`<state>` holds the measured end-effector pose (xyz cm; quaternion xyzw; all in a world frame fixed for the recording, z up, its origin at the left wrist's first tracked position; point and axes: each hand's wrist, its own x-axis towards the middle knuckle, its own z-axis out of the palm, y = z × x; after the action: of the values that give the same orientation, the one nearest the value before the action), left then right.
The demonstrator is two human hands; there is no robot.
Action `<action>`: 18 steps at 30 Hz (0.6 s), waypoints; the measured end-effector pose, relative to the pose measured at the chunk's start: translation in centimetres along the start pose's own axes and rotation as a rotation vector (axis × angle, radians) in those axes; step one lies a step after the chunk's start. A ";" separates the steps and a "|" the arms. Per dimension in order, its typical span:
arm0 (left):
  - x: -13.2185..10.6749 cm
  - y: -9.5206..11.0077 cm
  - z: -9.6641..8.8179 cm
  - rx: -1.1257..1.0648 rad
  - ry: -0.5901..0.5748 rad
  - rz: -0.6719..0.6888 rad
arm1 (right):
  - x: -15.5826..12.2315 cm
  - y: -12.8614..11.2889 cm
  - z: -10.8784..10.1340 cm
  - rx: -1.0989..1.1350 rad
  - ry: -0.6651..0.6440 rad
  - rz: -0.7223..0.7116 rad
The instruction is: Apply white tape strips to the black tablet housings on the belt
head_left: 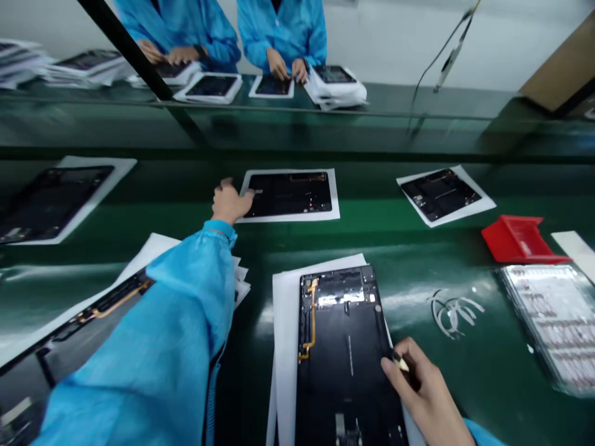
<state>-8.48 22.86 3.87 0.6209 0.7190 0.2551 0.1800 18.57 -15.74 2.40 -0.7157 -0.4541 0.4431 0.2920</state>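
My left hand [230, 202] reaches forward to the left edge of a black tablet housing [283, 195] lying on a white sheet [335, 198]. Its thumb lies over that edge, apart from the other fingers. Close in front of me, a larger tablet housing [334, 347] with an orange flex cable [312, 322] rests on white sheets [286, 322]. At its right edge my right hand [427, 390] pinches a small black piece with a pale yellow tip [400, 361]; the rest is hidden by the fingers.
Other housings lie at far left [51, 201], far right [441, 193] and near left [93, 334]. At right are a red bin [523, 240], a clear tray of small parts [555, 322] and curled white strips [453, 313]. Two people in blue work behind a rail [297, 127].
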 end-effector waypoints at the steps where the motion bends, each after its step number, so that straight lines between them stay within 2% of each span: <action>1: 1.2 -0.8 0.2 -0.006 0.022 -0.065 | 0.1 0.2 0.3 0.067 0.008 -0.002; 3: 2.8 -2.2 0.7 -0.030 0.029 -0.174 | 0.6 0.5 1.0 0.208 0.035 0.006; 6: 4.1 -3.1 1.2 -0.088 -0.012 -0.291 | 1.7 0.8 1.7 0.361 0.084 0.042; 11: 4.8 -2.4 0.9 -0.276 -0.096 -0.357 | 3.2 0.3 1.1 0.391 0.061 0.031; 15: 4.2 -0.3 -1.2 -0.517 -0.227 -0.341 | 5.4 -1.2 -0.3 0.312 -0.021 -0.001; 18: 3.2 1.7 -4.6 -0.690 -0.279 -0.288 | 9.2 -2.8 -1.5 0.292 -0.032 -0.041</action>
<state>-10.28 25.49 8.76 0.4456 0.6394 0.3672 0.5078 20.65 -6.19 1.97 -0.6490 -0.4038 0.5097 0.3948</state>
